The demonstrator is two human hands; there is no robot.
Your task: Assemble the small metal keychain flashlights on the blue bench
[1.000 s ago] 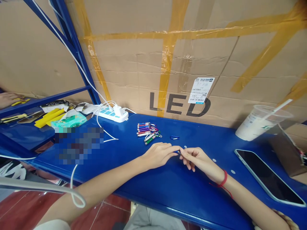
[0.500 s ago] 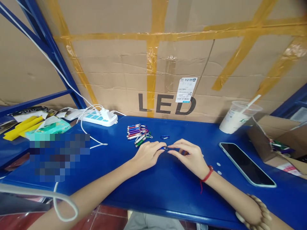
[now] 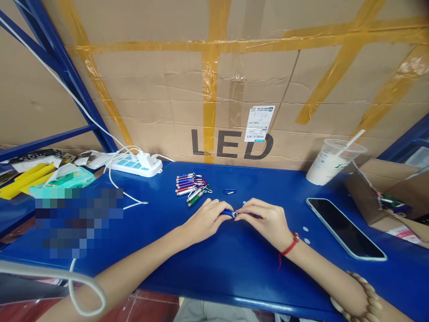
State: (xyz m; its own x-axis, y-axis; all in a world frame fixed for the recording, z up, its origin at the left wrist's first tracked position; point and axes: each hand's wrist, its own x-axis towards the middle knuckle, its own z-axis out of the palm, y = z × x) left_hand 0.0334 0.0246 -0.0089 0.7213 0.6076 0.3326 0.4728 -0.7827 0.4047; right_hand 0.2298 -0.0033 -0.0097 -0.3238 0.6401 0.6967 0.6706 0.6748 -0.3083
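Between the fingertips of my left hand [image 3: 208,218] is a small blue metal tube [image 3: 229,213], its silver end pointing right. The thumb and fingers of my right hand [image 3: 263,219] are pinched at that silver end; whether they hold a tiny part there is too small to tell. Just beyond the hands, a blue carabiner clip [image 3: 229,191] lies on the blue table [image 3: 214,273]. To its left rests a group of several small metal flashlights [image 3: 186,183] in red, purple, silver and green, with clips attached.
A white power strip [image 3: 137,165] with cables sits at the back left, near yellow items [image 3: 27,181]. On the right are a phone [image 3: 346,228], a plastic cup [image 3: 330,163] with a straw, and an open cardboard box [image 3: 375,197]. A large carton stands behind.
My right fingertips have closed in on the silver end of the blue tube, and more of the tube shows. The view has shifted slightly.
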